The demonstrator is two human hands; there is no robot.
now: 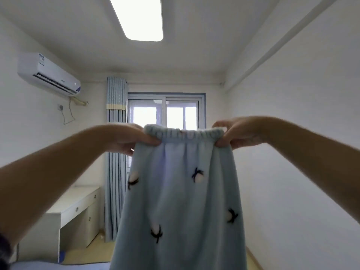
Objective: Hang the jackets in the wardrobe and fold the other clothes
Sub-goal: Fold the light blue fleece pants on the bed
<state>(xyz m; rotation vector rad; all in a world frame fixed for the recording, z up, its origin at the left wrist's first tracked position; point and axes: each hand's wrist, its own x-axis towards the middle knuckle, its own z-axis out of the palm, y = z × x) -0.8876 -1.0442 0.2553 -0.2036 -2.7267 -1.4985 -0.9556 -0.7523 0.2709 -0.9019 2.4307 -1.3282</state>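
beyond both hands, at the far end of the room, a window shows bright. the pale blue fleece garment held up between the hands covers the window's lower part and most of the view below them. just behind the left hand a blue-grey curtain hangs in folds beside the window. farther out to the left of that hand and above it, an air conditioner sits on the wall, with a wall socket and a looped cable under it. below the left forearm a white bench with drawers stands against the left wall, and a strip of blue bed shows at the bottom edge. high above the hands a long ceiling light is lit. out past the right hand runs a plain white wall. both arms reach forward and up, forearms bare, with the hands about level. the left hand pinches the left end of the garment's gathered elastic waistband, thumb on the near face of the cloth. the right hand grips the right end, fingers curled over the top edge. the waistband spans the gap between them, and the cloth, dotted with small white-and-dark motifs, hangs down out of the frame.
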